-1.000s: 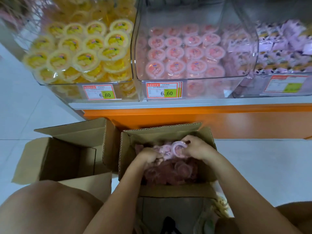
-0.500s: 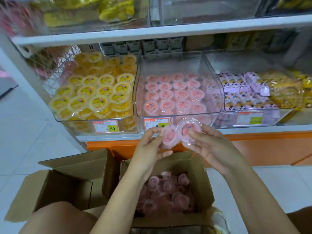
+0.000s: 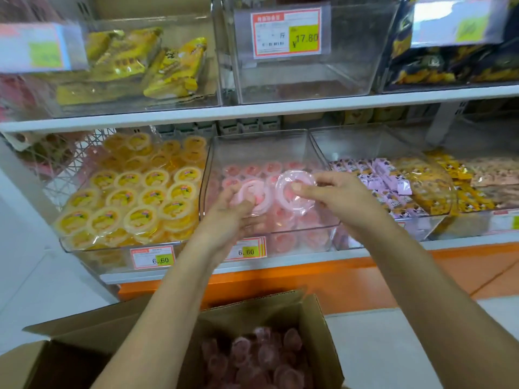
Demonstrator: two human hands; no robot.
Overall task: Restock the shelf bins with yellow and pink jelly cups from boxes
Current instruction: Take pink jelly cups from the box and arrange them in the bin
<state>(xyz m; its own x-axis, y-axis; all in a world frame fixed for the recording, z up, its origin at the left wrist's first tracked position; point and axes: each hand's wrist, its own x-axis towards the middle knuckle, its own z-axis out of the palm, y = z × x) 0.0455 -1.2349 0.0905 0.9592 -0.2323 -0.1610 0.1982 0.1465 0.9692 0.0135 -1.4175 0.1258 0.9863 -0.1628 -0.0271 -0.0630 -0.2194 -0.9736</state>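
bin w/ pink cups, box w/ more

Both forearms are bare along all that shows. The left hand and right hand are bare too, and the one thumbnail in view is cut short.

Shot from a single wide-angle camera worn on the head. Looked forward and a little downward from close by. Centred on the clear bin of pink jelly cups; caught the upper shelf along the top and the open cardboard box at the bottom edge. Rolled slightly, with that shelf's edge rising toward the right.
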